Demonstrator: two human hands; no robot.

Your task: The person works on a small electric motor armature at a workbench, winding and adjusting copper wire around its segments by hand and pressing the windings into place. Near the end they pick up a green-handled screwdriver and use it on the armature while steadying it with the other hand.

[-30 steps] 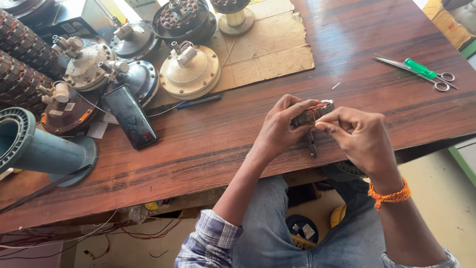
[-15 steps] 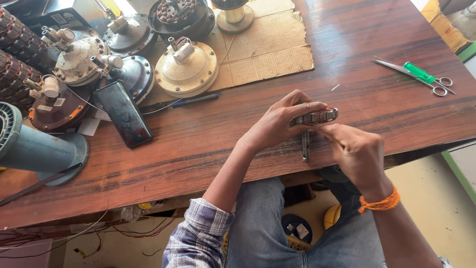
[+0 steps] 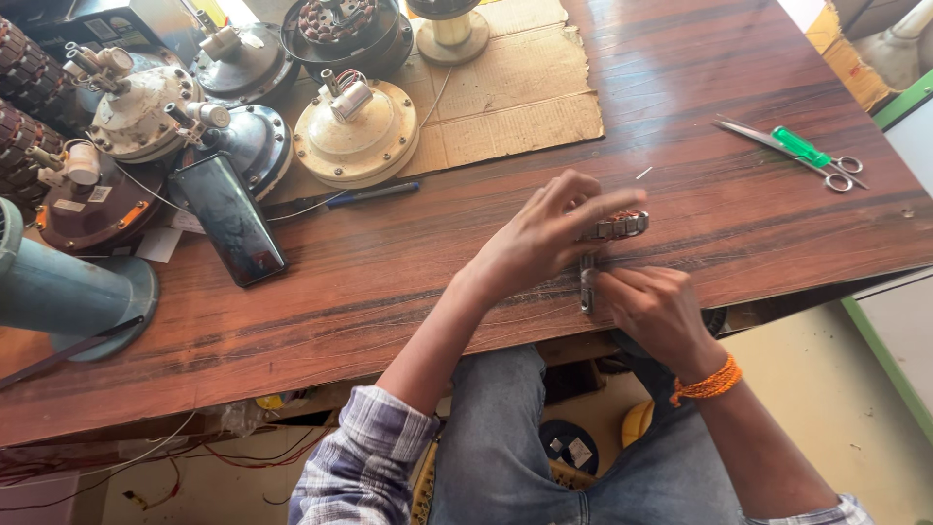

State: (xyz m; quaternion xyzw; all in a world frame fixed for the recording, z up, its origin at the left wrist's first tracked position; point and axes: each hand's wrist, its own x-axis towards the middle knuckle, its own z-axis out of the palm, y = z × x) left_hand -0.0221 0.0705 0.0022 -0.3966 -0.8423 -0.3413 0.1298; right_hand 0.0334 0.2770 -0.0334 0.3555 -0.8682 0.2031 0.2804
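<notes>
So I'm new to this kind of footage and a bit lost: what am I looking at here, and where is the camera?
The camera sits on a person's head and looks down at their own two bare hands over a wooden table. The left hand and the right hand work together on a small metal part at the table's near edge; what it is, I cannot tell. On the table lie round motor housings, a dark phone, a pen, a sheet of cardboard and green-handled scissors.
</notes>
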